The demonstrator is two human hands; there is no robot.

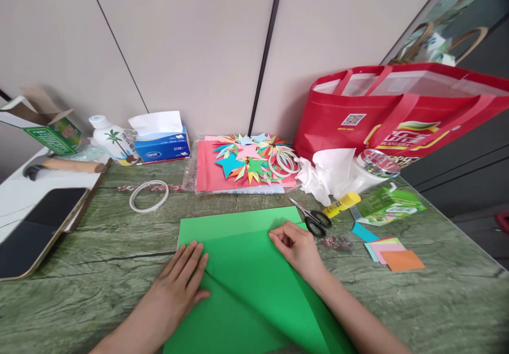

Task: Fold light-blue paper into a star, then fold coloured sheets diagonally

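Green paper (pixel 238 285) lies on the table in front of me, its near part lifted and curving over a flat part behind. My left hand (pixel 185 272) rests flat on the paper's left edge, fingers stretched out. At the upper right, my right hand (pixel 294 242) pinches the edge of the lifted green paper between thumb and fingers. Black-handled scissors (pixel 316 220) lie just beyond the right hand, blades pointing away. A yellow glue stick (pixel 342 204) is beside them.
Behind the paper, cut paper stars (pixel 250 155) lie on a red paper pack (pixel 207 166). A tape roll (pixel 149 196), tissue box (pixel 162 144), white bottle (pixel 113 139) and phone (pixel 40 227) stand left. Right are a red bag (pixel 338 115), green carton (pixel 392 205) and coloured slips (pixel 403 260).
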